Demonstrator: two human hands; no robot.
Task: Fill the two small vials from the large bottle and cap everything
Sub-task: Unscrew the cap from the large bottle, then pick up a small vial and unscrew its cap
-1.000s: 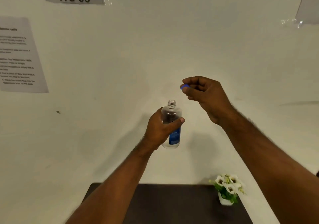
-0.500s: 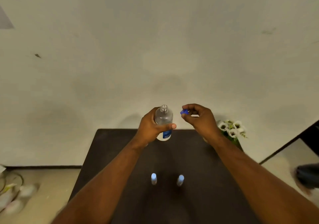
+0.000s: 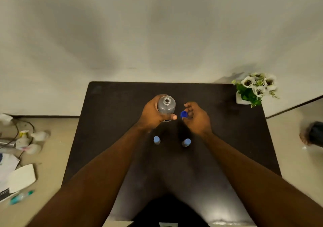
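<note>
Large clear bottle, uncapped and upright, gripped around its body by left hand above the middle of the dark counter. Blue cap just right of the bottle, pinched in the fingers of right hand. Two small vials with pale blue tops, left vial and right vial, standing apart on the counter nearer than the bottle; white flowers in a pot far right of the bottle, at the counter's back corner.
</note>
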